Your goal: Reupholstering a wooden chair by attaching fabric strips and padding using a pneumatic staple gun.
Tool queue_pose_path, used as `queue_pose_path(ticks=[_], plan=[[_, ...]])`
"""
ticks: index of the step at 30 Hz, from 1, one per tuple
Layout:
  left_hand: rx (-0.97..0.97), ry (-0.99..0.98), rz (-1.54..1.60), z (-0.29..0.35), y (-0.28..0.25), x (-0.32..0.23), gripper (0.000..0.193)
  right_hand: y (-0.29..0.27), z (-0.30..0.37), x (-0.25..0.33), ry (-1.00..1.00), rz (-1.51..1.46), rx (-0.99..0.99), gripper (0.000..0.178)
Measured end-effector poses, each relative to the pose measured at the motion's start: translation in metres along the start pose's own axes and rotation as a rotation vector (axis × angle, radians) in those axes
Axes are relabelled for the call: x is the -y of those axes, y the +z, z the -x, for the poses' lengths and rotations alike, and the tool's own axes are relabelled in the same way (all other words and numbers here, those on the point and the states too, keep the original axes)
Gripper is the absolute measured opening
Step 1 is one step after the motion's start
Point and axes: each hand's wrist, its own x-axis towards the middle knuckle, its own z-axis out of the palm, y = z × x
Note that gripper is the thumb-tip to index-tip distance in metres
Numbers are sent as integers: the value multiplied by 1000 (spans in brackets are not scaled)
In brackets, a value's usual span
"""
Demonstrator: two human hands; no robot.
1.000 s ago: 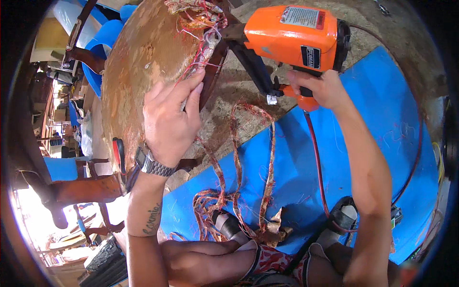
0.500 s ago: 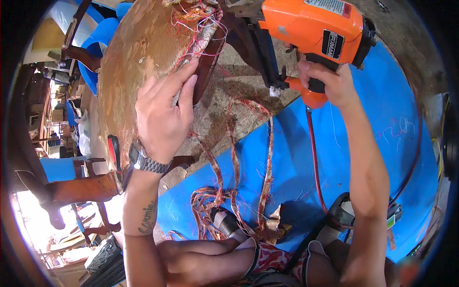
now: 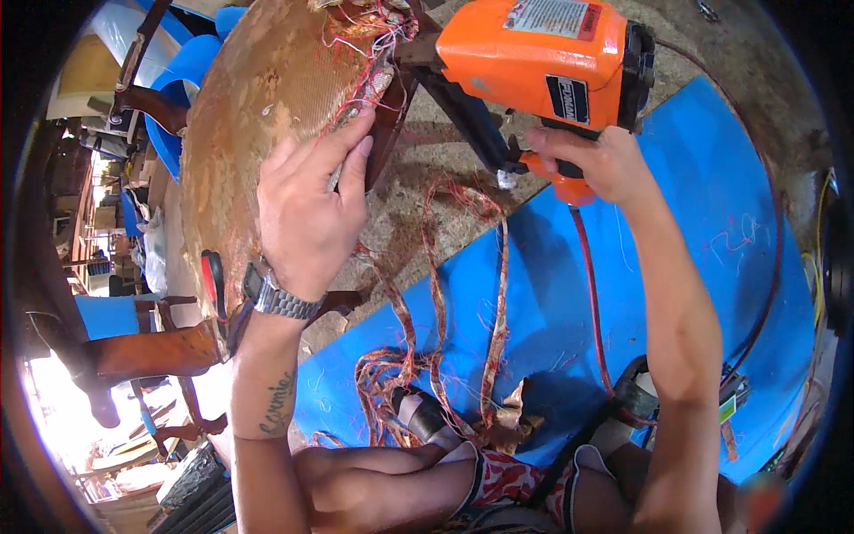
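My right hand (image 3: 605, 165) is wrapped round the handle of an orange air staple gun (image 3: 534, 67). The gun's nose reaches the frayed edge of a brown fabric-covered furniture panel (image 3: 258, 89) framed in dark wood. Along that edge runs a woven trim strip (image 3: 372, 87) with loose red and white threads. Pressed together on the strip are the fingers and thumb of my left hand (image 3: 311, 209), a little nearer to me than the nose. From the gun's handle hangs a dark red air hose (image 3: 587, 294). Whether the nose touches the strip is hard to tell.
Long frayed strips (image 3: 436, 303) trail over the concrete and a blue sheet (image 3: 560, 267) on the floor. Red-and-black-handled pliers (image 3: 213, 280) stand by the panel's left edge. Dark wooden furniture legs (image 3: 156, 351) crowd the left, with blue rolls (image 3: 191, 67) behind.
The staple gun has moved left, bringing its nose to the panel's frayed edge. My left hand stays on the strip almost unmoved.
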Motion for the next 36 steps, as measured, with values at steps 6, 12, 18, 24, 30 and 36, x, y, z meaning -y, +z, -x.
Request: queue_pose_path(ticks=[6,12,18,24,30,36], plan=[[15,-27,-15,0,-4,-1,21,4,2,15,197,63,-26,16],[-6,2,13,-2,-3,-1,20,-2,-4,-7,-12,-33,2,17],[-15,18,16,-1,-2,-1,19,-16,-9,-16,-489,422,81,16],[7,6,-2,-3,-6,0,19,-12,1,-4,124,5,-78,11],[-7,-80,97,-6,-8,-4,20,-23,21,-29,165,-156,-229,16],[-77,115,-237,9,-32,-38,26,-21,48,-42,356,-202,-377,19]])
